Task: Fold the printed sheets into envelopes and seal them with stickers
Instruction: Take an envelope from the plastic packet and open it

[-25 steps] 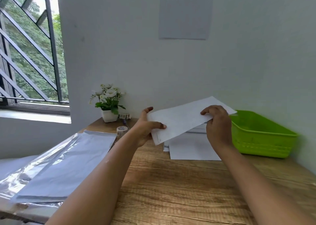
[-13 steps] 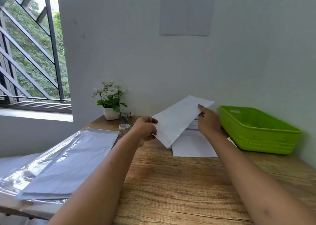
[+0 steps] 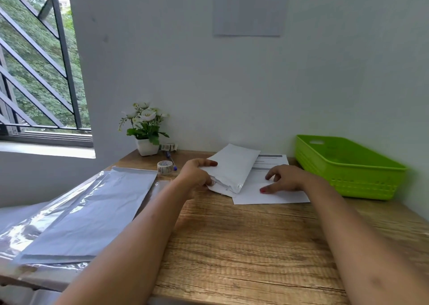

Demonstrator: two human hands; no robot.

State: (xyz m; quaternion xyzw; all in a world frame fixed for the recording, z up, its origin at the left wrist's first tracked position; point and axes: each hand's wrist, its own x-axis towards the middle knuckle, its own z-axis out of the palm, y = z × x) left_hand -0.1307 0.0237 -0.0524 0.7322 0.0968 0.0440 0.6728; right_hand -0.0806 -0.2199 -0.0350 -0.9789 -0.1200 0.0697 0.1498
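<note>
A white envelope (image 3: 234,167) lies tilted over the left part of a stack of printed sheets (image 3: 271,194) at the back of the wooden table. My left hand (image 3: 197,176) grips the envelope's near left end, thumb on top and fingers underneath. My right hand (image 3: 284,179) rests on the top printed sheet just right of the envelope, fingers spread and bent, holding nothing. A roll of patterned sticker tape (image 3: 165,166) stands left of my left hand. A second small roll (image 3: 167,146) sits by the flower pot.
A green plastic basket (image 3: 348,167) stands at the back right against the wall. A white pot of flowers (image 3: 145,128) is at the back left, a blue pen (image 3: 171,160) beside it. Grey plastic mailer bags (image 3: 88,214) cover the left side of the table (image 3: 243,246).
The envelope came down from the air onto the sheet stack. My right hand let go of it and dropped onto the printed sheet; my left hand kept its grip.
</note>
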